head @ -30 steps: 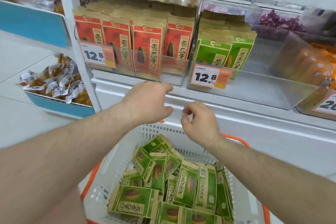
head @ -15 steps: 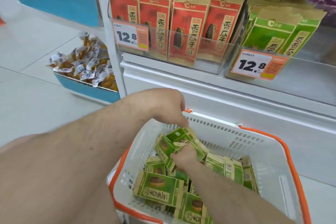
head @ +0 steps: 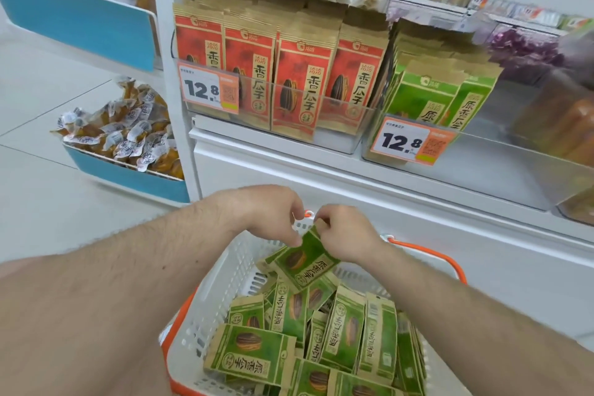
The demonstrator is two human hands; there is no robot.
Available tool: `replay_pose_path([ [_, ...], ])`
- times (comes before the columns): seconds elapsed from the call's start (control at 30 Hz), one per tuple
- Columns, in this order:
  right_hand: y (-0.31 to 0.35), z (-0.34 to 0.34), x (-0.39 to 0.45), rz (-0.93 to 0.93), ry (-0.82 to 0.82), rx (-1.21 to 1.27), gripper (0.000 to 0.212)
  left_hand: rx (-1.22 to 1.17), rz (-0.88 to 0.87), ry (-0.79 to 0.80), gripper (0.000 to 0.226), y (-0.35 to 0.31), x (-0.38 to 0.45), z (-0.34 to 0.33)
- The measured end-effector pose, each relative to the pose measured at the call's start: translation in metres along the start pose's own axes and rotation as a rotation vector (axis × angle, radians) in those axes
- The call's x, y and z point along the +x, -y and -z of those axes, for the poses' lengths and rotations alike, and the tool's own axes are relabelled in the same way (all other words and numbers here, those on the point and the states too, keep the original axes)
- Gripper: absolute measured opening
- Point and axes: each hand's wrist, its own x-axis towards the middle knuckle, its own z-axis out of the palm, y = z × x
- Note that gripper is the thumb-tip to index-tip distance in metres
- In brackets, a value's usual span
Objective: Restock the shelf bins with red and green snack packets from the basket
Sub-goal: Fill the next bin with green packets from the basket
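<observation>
Green snack packet (head: 303,262) lifted above the white basket (head: 225,283), pinched at its top edge by both hands: left hand (head: 266,212) and right hand (head: 347,235), fingers curled onto it. More green packets (head: 340,337) lie piled in the basket. On the shelf above, red packets (head: 276,74) fill one clear bin, green ones (head: 443,96) the next.

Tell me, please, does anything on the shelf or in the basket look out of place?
Nothing is spilled or damaged. The green packets lie jumbled in the basket, and the green bin is only part filled, its right side bare.
</observation>
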Motion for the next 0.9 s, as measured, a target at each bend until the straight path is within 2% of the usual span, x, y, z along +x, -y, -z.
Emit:
replay_pose_path([
  [0.1,-0.001,0.052,-0.014,0.064,0.026,0.002,0.017,-0.100,-0.034,0.049,0.071,-0.008,0.003,-0.010],
  [0.17,-0.003,0.077,-0.024,0.100,0.016,0.012,0.018,-0.181,-0.058,0.046,0.070,-0.015,0.005,-0.019],
  [0.3,-0.009,0.108,-0.045,0.159,0.003,0.126,0.020,-0.380,-0.141,-0.091,0.032,-0.030,0.012,-0.038],
  [0.33,-0.010,0.114,-0.050,0.172,-0.005,0.142,0.017,-0.458,-0.151,-0.106,0.028,-0.034,0.012,-0.041],
  [0.43,-0.020,0.129,-0.064,0.181,-0.132,0.216,0.003,-0.663,-0.176,-0.098,0.028,-0.045,0.010,-0.046],
  [0.5,-0.031,0.137,-0.070,0.126,-0.283,0.280,0.023,-0.759,-0.199,-0.127,0.028,-0.053,0.008,-0.042],
  [0.57,-0.043,0.142,-0.076,0.045,-0.397,0.400,0.034,-0.864,-0.210,-0.172,0.026,-0.061,0.006,-0.035],
  [0.67,-0.056,0.143,-0.084,-0.054,-0.312,0.646,0.035,-1.003,-0.221,-0.192,0.026,-0.074,0.003,-0.026],
  [0.77,-0.064,0.141,-0.095,-0.034,-0.151,0.774,0.018,-1.052,-0.248,-0.179,0.027,-0.088,0.004,-0.027],
  [0.9,-0.074,0.141,-0.100,0.010,-0.175,0.813,0.009,-1.027,-0.263,-0.188,0.030,-0.106,0.013,-0.030],
])
